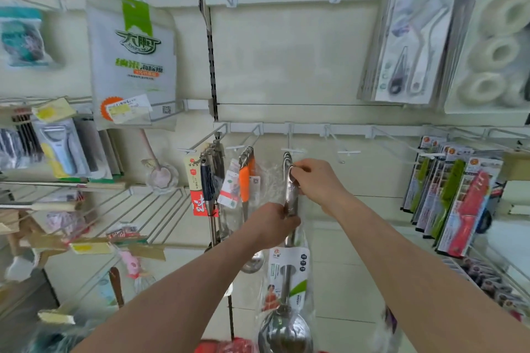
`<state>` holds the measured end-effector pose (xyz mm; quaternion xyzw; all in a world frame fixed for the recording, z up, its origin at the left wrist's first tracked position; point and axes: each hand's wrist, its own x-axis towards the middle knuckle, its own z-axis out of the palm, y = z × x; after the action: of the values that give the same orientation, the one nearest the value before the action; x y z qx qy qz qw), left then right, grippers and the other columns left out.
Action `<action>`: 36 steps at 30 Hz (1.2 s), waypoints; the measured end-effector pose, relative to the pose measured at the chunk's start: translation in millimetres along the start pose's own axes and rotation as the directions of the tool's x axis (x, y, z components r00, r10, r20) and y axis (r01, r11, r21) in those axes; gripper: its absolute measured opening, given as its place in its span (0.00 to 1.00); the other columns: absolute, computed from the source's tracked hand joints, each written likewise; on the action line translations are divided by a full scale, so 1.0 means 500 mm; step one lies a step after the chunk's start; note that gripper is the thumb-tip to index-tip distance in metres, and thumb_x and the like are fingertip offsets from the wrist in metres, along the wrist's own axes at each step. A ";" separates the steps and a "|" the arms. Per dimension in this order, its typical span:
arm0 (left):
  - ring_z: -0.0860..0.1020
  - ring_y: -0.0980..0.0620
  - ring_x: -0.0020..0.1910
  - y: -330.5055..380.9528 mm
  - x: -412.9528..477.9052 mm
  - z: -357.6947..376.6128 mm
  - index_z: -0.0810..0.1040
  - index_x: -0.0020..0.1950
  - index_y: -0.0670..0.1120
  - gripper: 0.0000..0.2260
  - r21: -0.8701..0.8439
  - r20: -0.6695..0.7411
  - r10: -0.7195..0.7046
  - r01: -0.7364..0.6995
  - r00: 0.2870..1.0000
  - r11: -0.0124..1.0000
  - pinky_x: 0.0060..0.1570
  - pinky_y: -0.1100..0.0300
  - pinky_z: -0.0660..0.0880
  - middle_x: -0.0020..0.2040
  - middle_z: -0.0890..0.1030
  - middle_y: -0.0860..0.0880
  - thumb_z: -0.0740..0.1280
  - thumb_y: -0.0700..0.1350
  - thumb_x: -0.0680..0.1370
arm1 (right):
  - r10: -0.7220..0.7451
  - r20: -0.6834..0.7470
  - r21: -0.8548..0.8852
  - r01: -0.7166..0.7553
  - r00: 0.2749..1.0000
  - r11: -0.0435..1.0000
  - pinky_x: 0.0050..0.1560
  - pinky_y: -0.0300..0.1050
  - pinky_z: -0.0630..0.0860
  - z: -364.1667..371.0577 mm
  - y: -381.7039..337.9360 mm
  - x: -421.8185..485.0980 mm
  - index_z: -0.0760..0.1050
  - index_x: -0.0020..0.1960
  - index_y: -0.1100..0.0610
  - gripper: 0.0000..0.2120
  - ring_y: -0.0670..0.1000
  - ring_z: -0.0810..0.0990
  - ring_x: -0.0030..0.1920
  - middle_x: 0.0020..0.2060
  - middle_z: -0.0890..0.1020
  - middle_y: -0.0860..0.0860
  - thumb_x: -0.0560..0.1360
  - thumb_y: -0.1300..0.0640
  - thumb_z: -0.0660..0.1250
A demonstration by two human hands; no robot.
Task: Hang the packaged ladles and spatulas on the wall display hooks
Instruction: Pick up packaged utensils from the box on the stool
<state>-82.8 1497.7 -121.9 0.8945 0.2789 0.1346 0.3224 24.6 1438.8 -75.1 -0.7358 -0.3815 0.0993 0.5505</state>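
A steel ladle in a clear plastic sleeve (288,289) hangs down in front of the wall panel, its bowl low in the view. My left hand (272,223) grips the ladle's handle around mid-length. My right hand (315,178) pinches the looped top end of the handle right at a white display hook (292,149). To the left, dark-handled utensils (208,180) and orange-handled utensils (245,180) hang from two neighbouring hooks.
Bare white hooks (348,152) stick out to the right of my hands. Packaged red and green peelers (459,203) hang at far right, lint rollers (487,51) above them. Wire racks with peelers and small goods (57,149) fill the left side.
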 end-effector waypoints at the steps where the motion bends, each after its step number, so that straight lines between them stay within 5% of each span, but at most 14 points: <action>1: 0.68 0.53 0.29 0.001 0.005 0.000 0.76 0.45 0.40 0.12 -0.013 0.007 0.005 -0.005 1.000 1.000 0.31 0.60 0.65 0.34 0.72 0.47 0.63 0.49 0.79 | -0.003 -0.003 -0.003 0.003 1.000 1.000 0.51 0.64 0.76 0.000 0.003 0.005 0.78 0.42 0.65 0.09 0.54 0.74 0.37 0.35 0.78 0.61 0.74 0.62 0.61; 11: 0.66 0.56 0.29 -0.027 0.014 -0.008 0.76 0.51 0.34 0.17 -0.174 0.032 0.082 -0.075 0.996 0.982 0.31 0.63 0.64 0.32 0.69 0.51 0.64 0.51 0.80 | -0.036 -0.041 0.129 0.041 0.999 0.991 0.49 0.58 0.80 -0.004 0.018 0.017 0.81 0.38 0.51 0.09 0.57 0.83 0.42 0.36 0.84 0.52 0.73 0.62 0.67; 22: 0.65 0.58 0.26 -0.016 0.017 -0.025 0.76 0.43 0.44 0.12 -0.191 0.124 0.102 -0.077 0.987 0.979 0.26 0.69 0.64 0.30 0.67 0.52 0.62 0.51 0.81 | -0.041 0.022 0.111 0.038 0.999 0.993 0.48 0.55 0.80 -0.005 -0.004 0.033 0.79 0.41 0.49 0.11 0.51 0.79 0.38 0.34 0.82 0.50 0.75 0.64 0.65; 29: 0.70 0.52 0.40 -0.018 0.029 -0.028 0.76 0.54 0.38 0.18 -0.220 0.126 0.066 -0.037 0.990 0.975 0.39 0.62 0.67 0.42 0.73 0.47 0.61 0.53 0.80 | -0.050 0.047 0.076 0.046 0.998 0.996 0.49 0.59 0.80 -0.008 0.004 0.050 0.81 0.48 0.53 0.13 0.53 0.77 0.37 0.38 0.83 0.54 0.77 0.65 0.60; 32: 0.69 0.52 0.36 -0.022 0.041 -0.019 0.76 0.51 0.40 0.15 -0.212 0.113 0.041 -0.016 0.993 0.977 0.37 0.61 0.66 0.39 0.72 0.47 0.61 0.52 0.81 | -0.093 0.090 -0.029 0.096 0.992 0.995 0.53 0.56 0.79 -0.001 0.020 0.045 0.79 0.57 0.53 0.16 0.52 0.76 0.38 0.35 0.78 0.50 0.76 0.64 0.59; 36: 0.71 0.52 0.35 -0.023 0.073 -0.005 0.77 0.53 0.40 0.13 -0.144 0.086 -0.005 0.017 0.996 0.989 0.37 0.61 0.68 0.40 0.75 0.46 0.60 0.50 0.81 | -0.204 0.073 -0.335 0.217 0.976 0.917 0.45 0.43 0.70 0.017 0.023 0.038 0.76 0.58 0.52 0.12 0.52 0.75 0.44 0.43 0.79 0.50 0.75 0.57 0.64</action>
<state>-59.0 1527.9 -125.2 0.8722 0.2594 0.1143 0.3986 38.1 1456.6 -83.4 -0.7727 -0.4797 -0.0145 0.4154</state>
